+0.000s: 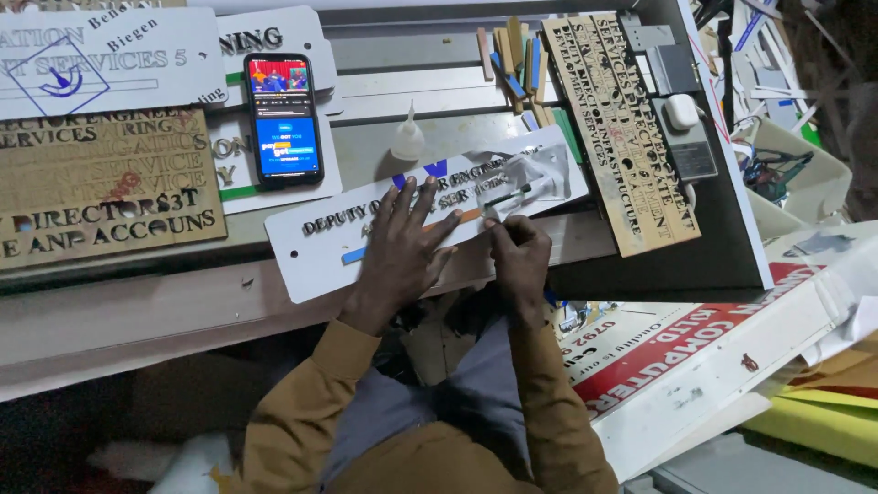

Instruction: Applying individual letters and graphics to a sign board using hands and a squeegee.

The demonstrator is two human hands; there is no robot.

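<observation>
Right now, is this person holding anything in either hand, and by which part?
The left hand presses flat on the white sign plate, gripping nothing. The right hand pinches something small at the plate's edge; what it is cannot be told.

Light: cool, bright overhead on the surface
Shadows: dark below its front edge
Focus: sharp, edges slightly bowed
</observation>
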